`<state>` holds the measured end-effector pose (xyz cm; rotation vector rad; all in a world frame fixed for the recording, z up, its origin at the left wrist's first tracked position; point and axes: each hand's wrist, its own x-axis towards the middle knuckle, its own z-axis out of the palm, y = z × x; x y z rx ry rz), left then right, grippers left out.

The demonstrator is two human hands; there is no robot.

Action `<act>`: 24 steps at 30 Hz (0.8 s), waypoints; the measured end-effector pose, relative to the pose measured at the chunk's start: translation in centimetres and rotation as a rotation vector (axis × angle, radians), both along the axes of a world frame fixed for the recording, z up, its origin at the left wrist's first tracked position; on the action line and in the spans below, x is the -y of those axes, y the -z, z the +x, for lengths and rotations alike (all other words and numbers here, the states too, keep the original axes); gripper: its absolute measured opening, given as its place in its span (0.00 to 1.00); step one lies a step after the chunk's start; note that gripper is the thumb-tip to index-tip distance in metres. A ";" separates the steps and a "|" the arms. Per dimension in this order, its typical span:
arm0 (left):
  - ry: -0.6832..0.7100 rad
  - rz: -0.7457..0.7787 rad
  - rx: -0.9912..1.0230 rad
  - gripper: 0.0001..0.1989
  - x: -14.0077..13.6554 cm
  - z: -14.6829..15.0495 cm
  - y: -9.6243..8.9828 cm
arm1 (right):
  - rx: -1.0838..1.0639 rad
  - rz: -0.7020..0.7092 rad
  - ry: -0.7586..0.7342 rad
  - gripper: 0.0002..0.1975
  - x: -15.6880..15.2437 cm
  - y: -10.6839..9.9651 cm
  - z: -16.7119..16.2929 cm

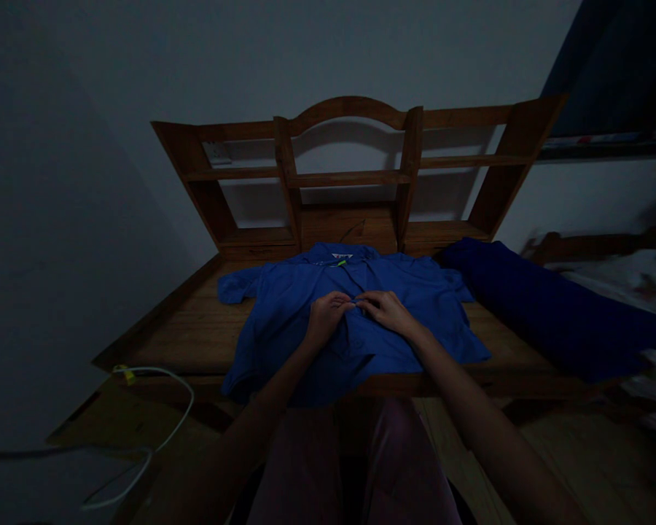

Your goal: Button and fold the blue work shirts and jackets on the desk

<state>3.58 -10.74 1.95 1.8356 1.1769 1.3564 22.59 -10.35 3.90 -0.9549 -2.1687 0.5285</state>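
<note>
A blue short-sleeved shirt (289, 321) lies spread on the wooden desk (191, 335), collar toward the shelf and hem hanging over the front edge. My left hand (328, 313) pinches the shirt's front edge near the middle of the chest. Close beside it, my right hand (385, 310) also pinches the front fabric, and the fingertips of both hands nearly meet. Whether a button sits between the fingers is too small and dark to tell. A pale label shows inside the collar.
A wooden shelf unit (350, 177) stands at the back of the desk. Dark blue cloth (536, 306) is heaped on the right side. A white cable (189, 397) loops off the left front corner. My knees are under the desk edge.
</note>
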 end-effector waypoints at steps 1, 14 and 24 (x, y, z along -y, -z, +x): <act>-0.001 -0.002 -0.004 0.09 0.0 0.0 0.0 | 0.010 0.014 0.004 0.13 0.1 -0.1 0.0; 0.016 0.007 -0.020 0.10 -0.8 0.0 0.8 | 0.143 0.210 0.112 0.11 1.2 -0.5 -0.3; 0.086 -0.148 0.163 0.13 -0.5 -0.1 0.1 | -0.023 0.048 0.040 0.11 0.1 0.1 -0.3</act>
